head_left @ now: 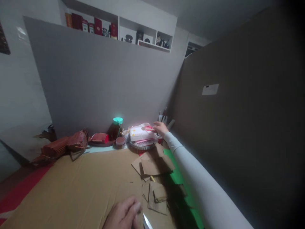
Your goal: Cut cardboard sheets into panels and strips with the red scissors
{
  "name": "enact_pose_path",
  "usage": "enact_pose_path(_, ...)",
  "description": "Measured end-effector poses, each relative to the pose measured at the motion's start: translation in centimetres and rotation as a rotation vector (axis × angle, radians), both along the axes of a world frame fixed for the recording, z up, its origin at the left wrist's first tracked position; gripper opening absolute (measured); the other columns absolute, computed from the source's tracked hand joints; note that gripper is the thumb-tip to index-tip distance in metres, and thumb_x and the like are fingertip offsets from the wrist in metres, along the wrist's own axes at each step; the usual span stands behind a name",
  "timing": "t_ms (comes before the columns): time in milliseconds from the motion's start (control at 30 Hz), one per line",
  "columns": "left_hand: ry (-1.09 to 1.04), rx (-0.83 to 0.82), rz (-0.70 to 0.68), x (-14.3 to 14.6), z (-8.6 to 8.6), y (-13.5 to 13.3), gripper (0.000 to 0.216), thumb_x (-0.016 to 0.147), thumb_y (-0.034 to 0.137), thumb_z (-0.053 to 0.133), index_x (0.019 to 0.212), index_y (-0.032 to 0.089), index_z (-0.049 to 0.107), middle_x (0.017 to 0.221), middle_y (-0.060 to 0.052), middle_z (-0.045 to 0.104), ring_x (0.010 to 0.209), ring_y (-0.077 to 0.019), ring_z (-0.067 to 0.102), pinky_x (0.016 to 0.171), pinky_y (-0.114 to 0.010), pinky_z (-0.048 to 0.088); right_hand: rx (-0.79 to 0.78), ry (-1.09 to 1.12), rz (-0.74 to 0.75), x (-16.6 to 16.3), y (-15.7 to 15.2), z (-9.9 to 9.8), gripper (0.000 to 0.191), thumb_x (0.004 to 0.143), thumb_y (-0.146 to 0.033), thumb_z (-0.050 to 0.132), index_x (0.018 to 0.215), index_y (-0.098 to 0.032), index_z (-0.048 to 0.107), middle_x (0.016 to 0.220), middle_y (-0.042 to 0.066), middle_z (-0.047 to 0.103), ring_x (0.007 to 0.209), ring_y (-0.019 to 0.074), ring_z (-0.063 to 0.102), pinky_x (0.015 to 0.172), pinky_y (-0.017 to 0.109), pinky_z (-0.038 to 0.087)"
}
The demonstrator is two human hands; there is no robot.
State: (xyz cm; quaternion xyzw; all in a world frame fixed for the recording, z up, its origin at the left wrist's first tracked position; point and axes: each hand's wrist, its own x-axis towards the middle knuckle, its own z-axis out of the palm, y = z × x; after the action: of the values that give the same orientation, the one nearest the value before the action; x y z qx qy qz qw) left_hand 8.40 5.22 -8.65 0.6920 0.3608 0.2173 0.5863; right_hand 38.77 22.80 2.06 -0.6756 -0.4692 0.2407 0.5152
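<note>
My right hand [160, 128] reaches to the back of the table, its fingers stretched out and parted over the right end of a white box [140, 133] with pink and yellow print. Beneath this hand stands a cup [158, 136], partly covered. My left hand [124, 213] is low in the view, fingers curled and pressed together against the cardboard sheet [90, 184]. What lies in its grip, if anything, is hidden. Just right of it a shiny metal blade [147, 221] shows; its other end is out of view. Torn cardboard pieces [156, 163] lie between the hands.
Along the back edge are a jar with a turquoise lid [117, 121], a small round tub [120, 142] and a holder of thin sticks [126, 135]. Reddish-brown ridged objects [64, 144] sit at left. Grey panels [107, 79] rise behind; a green surface [175, 168] shows at right.
</note>
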Motion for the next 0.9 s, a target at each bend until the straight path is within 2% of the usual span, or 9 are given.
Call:
enact_pose_path(133, 0.012, -0.006, -0.022, -0.2, 0.3, -0.2, 0.043, 0.085, 0.056, 0.040, 0.076, 0.018, 0.057, 0.057, 0.004, 0.052, 0.044, -0.0099, 0.029, 0.044, -0.026, 0.020, -0.062, -0.245, 0.032, 1.1, -3.5, 0.6, 0.030, 0.093, -0.030, 0.059, 0.120, -0.017, 0.057, 0.120, 0.008, 0.059, 0.099, 0.0222, 0.062, 0.082, 0.042, 0.053)
enact_pose_path(233, 0.013, -0.004, -0.017, -0.4, 0.2, -0.3, 0.042, 0.086, 0.055, 0.041, 0.078, 0.018, 0.058, 0.059, 0.003, 0.052, 0.044, -0.0100, 0.031, 0.042, -0.026, 0.018, -0.132, -0.444, 0.068, 0.7, -7.2, 0.5, 0.028, 0.093, -0.031, 0.059, 0.118, -0.017, 0.058, 0.120, 0.008, 0.060, 0.100, 0.0226, 0.062, 0.083, 0.042, 0.053)
enact_pose_path(300, 0.008, 0.009, -0.018, -0.5, 0.1, -0.3, 0.040, 0.086, 0.055, 0.042, 0.077, 0.018, 0.057, 0.059, 0.004, 0.052, 0.045, -0.0101, 0.032, 0.042, -0.025, 0.019, -0.210, -0.569, 0.103, -0.4, -9.7, -0.3, 0.027, 0.093, -0.031, 0.059, 0.116, -0.017, 0.059, 0.119, 0.007, 0.060, 0.099, 0.0233, 0.062, 0.083, 0.042, 0.053)
enact_pose_path(400, -0.005, 0.027, -0.010, -0.6, -0.1, -0.3, 0.037, 0.087, 0.053, 0.044, 0.077, 0.019, 0.057, 0.059, 0.004, 0.053, 0.045, -0.0098, 0.032, 0.043, -0.026, 0.018, -0.347, -0.732, 0.117, -2.7, -12.9, -2.6, 0.027, 0.093, -0.031, 0.058, 0.117, -0.018, 0.058, 0.119, 0.008, 0.060, 0.099, 0.0221, 0.062, 0.084, 0.042, 0.052)
enact_pose_path(533, -0.026, 0.047, -0.004, -0.5, -0.1, -0.3, 0.034, 0.087, 0.050, 0.046, 0.076, 0.020, 0.055, 0.058, 0.004, 0.054, 0.046, -0.0098, 0.034, 0.045, -0.025, 0.020, -0.457, -0.882, 0.075, -4.8, -15.3, -5.0, 0.030, 0.093, -0.032, 0.058, 0.120, -0.018, 0.057, 0.122, 0.008, 0.059, 0.102, 0.0233, 0.061, 0.086, 0.044, 0.051)
enact_pose_path(667, -0.051, 0.018, -0.002, -0.3, 0.0, -0.3, 0.033, 0.086, 0.049, 0.048, 0.079, 0.018, 0.056, 0.058, 0.004, 0.054, 0.045, -0.0085, 0.033, 0.044, -0.024, 0.020, -0.498, -0.930, 0.070, -4.7, -16.0, -5.2, 0.031, 0.093, -0.032, 0.059, 0.120, -0.017, 0.057, 0.123, 0.009, 0.058, 0.104, 0.0242, 0.060, 0.087, 0.046, 0.051)
enact_pose_path(767, -0.055, -0.056, 0.010, -0.4, 0.3, -0.1, 0.025, 0.085, 0.042, 0.050, 0.085, 0.017, 0.054, 0.061, 0.004, 0.053, 0.042, -0.0072, 0.034, 0.042, -0.023, 0.023, -0.502, -0.895, 0.097, -3.8, -16.2, -5.0, 0.031, 0.093, -0.031, 0.059, 0.120, -0.017, 0.057, 0.124, 0.009, 0.057, 0.105, 0.0244, 0.060, 0.087, 0.046, 0.051)
enact_pose_path(833, -0.063, -0.097, 0.007, -0.5, 1.1, 0.2, 0.021, 0.085, 0.036, 0.052, 0.091, 0.017, 0.054, 0.065, 0.004, 0.054, 0.043, -0.0075, 0.040, 0.041, -0.023, 0.028, -0.489, -0.830, 0.120, -2.9, -16.4, -4.9, 0.030, 0.093, -0.031, 0.059, 0.119, -0.017, 0.057, 0.123, 0.008, 0.058, 0.104, 0.0238, 0.060, 0.086, 0.045, 0.051)
enact_pose_path(900, -0.081, -0.107, -0.009, -0.4, 2.6, 0.6, 0.020, 0.087, 0.033, 0.052, 0.099, 0.016, 0.055, 0.068, 0.004, 0.054, 0.046, -0.0083, 0.045, 0.043, -0.024, 0.034, -0.458, -0.737, 0.146, -1.9, -16.7, -4.9, 0.029, 0.093, -0.031, 0.059, 0.118, -0.017, 0.058, 0.120, 0.008, 0.059, 0.101, 0.0231, 0.061, 0.084, 0.044, 0.052)
